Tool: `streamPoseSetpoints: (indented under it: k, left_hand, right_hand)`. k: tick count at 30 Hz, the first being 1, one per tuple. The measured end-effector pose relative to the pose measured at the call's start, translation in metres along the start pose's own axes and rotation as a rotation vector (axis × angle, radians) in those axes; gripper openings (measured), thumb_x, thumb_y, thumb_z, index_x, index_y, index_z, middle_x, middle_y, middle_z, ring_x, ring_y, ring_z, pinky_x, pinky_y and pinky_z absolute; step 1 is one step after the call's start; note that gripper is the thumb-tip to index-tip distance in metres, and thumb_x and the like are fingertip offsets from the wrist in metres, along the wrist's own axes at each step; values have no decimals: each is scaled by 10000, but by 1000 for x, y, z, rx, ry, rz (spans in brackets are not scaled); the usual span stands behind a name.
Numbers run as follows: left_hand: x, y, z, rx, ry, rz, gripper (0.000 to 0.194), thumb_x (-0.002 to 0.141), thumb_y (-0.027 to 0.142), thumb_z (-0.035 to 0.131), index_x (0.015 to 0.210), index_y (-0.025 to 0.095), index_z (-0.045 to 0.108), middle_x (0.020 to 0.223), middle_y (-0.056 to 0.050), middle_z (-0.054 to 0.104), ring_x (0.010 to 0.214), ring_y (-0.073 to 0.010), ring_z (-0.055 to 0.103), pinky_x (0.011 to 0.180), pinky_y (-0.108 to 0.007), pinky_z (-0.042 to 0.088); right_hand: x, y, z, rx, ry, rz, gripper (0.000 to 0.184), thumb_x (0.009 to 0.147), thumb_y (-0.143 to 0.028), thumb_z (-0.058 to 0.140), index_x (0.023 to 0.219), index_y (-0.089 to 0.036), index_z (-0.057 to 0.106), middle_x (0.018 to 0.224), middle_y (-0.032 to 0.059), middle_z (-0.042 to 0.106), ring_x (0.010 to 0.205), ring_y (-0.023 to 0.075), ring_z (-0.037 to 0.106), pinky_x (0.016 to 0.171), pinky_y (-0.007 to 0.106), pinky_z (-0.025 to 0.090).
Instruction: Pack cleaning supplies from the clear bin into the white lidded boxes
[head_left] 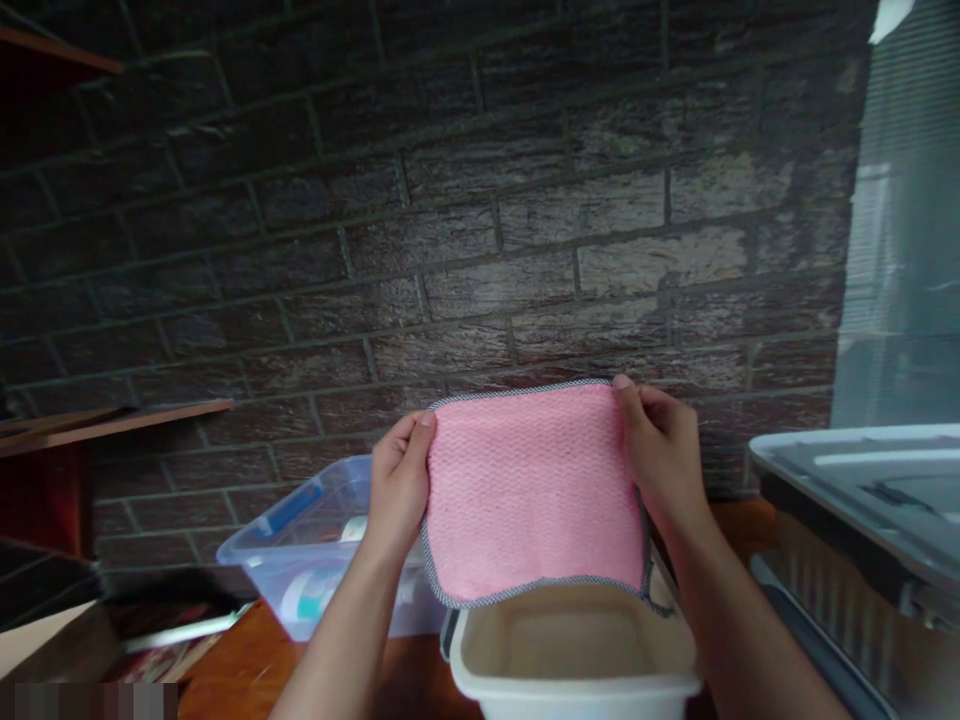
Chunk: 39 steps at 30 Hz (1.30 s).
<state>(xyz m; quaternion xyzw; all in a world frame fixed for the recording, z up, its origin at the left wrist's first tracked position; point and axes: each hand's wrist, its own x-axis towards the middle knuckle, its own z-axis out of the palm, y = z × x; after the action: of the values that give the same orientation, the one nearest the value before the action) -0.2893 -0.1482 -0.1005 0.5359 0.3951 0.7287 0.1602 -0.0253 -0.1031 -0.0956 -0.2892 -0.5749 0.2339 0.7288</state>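
Observation:
A pink cleaning cloth (pixel 536 490) with a grey checked edging is stretched out flat and upright between my two hands. My left hand (pixel 401 470) pinches its upper left corner, thumb toward me. At the upper right corner, my right hand (pixel 660 430) has the cloth between thumb and fingers. Below the cloth's lower edge stands an open cream plastic bin (pixel 577 688); the part of its inside that shows holds nothing visible. The cloth covers the bin's far rim.
A clear bluish plastic tub (pixel 262 545) with bottles inside stands at left on the brown wooden table (pixel 236 665). Grey-lidded storage boxes (pixel 862 500) are at right. A dark brick wall (pixel 450 250) rises behind, and wooden shelves (pixel 112 425) jut in from the left.

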Motion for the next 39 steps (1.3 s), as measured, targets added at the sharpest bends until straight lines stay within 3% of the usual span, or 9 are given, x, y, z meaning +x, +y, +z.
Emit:
streamPoseSetpoints:
  k: [7,16,30,39]
  left_hand:
    - [-1,1,3,-148,18,-31,187,853,354,720,781,201,641,700,34,528,623,-123,427,575,-220,325]
    - [-1,1,1,-67,31,54,179,867,382,723,818,212,694,727,32,545,668,-133,436,617,-228,325]
    - [1,0,3,-2,96,156,142,871,351,722,829,216,725,726,22,551,662,-133,447,610,-232,329]
    - [4,-2,2,-24,105,159,132,854,342,729,832,212,731,740,13,560,680,-139,457,603,-233,342]
  right_hand:
    - [1,6,1,-49,21,-17,475,979,-502,534,624,-192,479,622,-35,360,600,121,349,522,266,251]
    - [-1,2,-2,-90,83,-31,465,971,-481,566,607,-195,524,590,-38,368,557,123,345,508,282,260]
    - [2,3,0,-97,64,-83,500,999,-487,486,587,-222,390,595,-41,289,549,116,275,499,288,206]
    - [3,4,0,-87,55,-94,500,985,-439,543,571,-228,357,586,-47,268,535,109,255,492,296,181]
